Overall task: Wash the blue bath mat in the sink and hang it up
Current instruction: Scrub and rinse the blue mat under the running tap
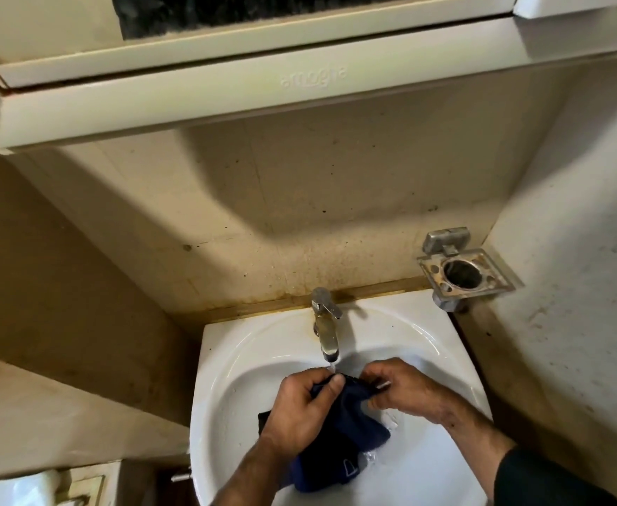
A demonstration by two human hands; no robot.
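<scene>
While water runs from the tap point(327, 337) just above the knuckles, the blue bath mat point(339, 429) hangs bunched in the sink point(226, 359) between and below both hands. The left hand point(299, 407) pinches its top fold with thumb and curled fingers; the right hand point(398, 390) grips the same edge just beside it. A good rinse likely means feeding fresh sections under the stream and rubbing fold against fold. The mat looks dark, soft and sodden; the basin is glossy white and rounded, the tap dull, stained metal. Beyond the right hand hangs a corroded metal holder point(464, 273).
</scene>
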